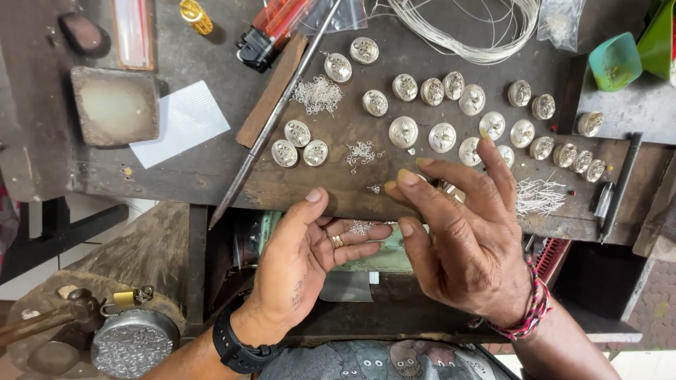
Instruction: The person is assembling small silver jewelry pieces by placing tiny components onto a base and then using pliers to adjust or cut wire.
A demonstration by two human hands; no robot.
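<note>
Two hands over a jeweller's counter.
Left hand, fingers released, cups tiny silver findings; right hand hovers with fingers spread. A teal cup possibly holds small bits.

A: What's on the bench top left?
B: White card, flat grey block beside it, gold cap further up.
A: Middle?
B: Long metal rod lying diagonal across a wood strip, red & black lighter above.
A: Right side?
B: Wire coil at top, teal cup, black pen near edge.
A: Bottom left?
B: Round metal tin, small padlock just beside it.
</note>
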